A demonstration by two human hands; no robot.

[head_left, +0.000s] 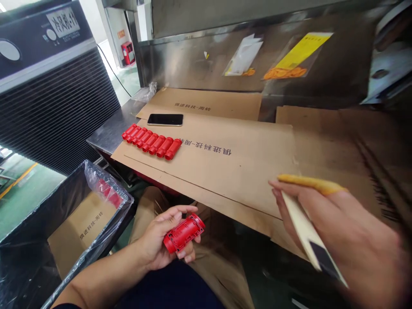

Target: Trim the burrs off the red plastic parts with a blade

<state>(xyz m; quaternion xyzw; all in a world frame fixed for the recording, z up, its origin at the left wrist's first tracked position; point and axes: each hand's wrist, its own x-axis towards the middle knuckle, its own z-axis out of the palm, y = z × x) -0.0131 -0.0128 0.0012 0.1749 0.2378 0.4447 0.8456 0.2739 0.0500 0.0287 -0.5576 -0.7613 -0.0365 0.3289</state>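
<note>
The right hand at four o'clock looks blurry, and the picture's edge cuts it off. Its tool's dark tip is fuzzy.

1. The cardboard sheet on the bench bears upside-down print: 俱进科技-周转.
2. The rear cardboard sheet carries the same print, upside down.
3. The cardboard in the bin reads 俱进科技-周转.
4. The label on the cooler reads 冷风机-11, roughly.
</note>
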